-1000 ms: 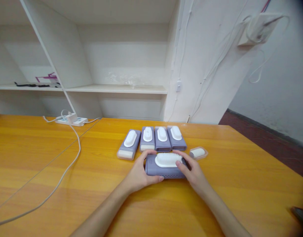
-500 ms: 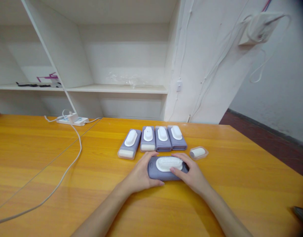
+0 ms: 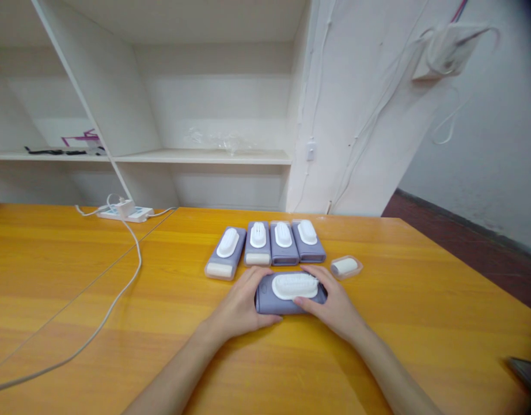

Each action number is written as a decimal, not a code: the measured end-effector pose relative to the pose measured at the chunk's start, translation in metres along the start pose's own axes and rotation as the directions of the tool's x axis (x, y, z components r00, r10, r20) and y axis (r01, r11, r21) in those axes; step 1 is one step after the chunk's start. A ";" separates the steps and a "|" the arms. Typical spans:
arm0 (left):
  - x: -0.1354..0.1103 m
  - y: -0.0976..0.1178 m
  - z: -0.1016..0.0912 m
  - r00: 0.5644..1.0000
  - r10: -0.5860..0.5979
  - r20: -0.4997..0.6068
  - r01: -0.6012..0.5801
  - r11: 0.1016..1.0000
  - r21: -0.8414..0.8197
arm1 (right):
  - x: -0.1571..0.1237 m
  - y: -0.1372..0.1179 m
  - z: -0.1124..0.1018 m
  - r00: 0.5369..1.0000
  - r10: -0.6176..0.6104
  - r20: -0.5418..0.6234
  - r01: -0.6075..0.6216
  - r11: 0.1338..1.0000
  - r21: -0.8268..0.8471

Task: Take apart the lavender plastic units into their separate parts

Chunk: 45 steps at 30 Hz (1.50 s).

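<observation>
Between my hands a purple-grey device [image 3: 269,305] lies crosswise, with a white bristled brush pad [image 3: 295,285] on its upper face. My left hand [image 3: 242,302] wraps its left end, fingers behind and thumb along the near side. My right hand [image 3: 332,302] grips the right end, the thumb against the pad's near edge. Just beyond stand several like devices in a row; the leftmost device [image 3: 226,253] and the one beside it [image 3: 257,245] have a white roller at the near end. A third [image 3: 284,245] and the rightmost [image 3: 308,242] show a dark slot there.
Right of the row lies a loose white roller in a clear cover [image 3: 346,267]. A power strip [image 3: 126,211] and its cable [image 3: 138,262] lie on the left of the wooden table [image 3: 421,346]. White shelves [image 3: 205,155] stand behind. A dark object [image 3: 524,369] lies at the right edge.
Both hands keep their hold on the device. The whole view has shifted very slightly; hands and device appear a little farther left.
</observation>
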State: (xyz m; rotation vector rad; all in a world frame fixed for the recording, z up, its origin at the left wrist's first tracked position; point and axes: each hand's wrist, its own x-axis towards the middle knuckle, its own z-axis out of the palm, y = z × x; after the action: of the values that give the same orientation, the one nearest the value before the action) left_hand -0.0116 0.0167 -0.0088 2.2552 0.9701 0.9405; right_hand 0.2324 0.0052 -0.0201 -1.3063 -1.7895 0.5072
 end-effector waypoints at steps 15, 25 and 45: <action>0.003 0.019 0.008 0.966 0.197 -0.168 -0.158 0.962 0.223 | -0.006 -0.015 0.018 0.979 -0.025 -0.201 0.011 0.998 -0.070; 0.002 0.017 0.019 0.907 0.328 -0.263 -0.231 0.911 0.341 | -0.010 -0.039 0.035 0.904 0.131 -0.406 -0.168 0.984 -0.058; 0.003 0.025 0.026 0.877 0.335 -0.345 -0.212 0.913 0.349 | -0.002 -0.042 0.020 0.887 -0.163 -0.432 0.020 0.948 -0.317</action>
State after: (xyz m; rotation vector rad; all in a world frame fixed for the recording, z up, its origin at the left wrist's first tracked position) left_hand 0.0201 -0.0012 -0.0074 2.5638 1.0298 1.5177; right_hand 0.1918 -0.0097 -0.0015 -1.3975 -1.5553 -0.1387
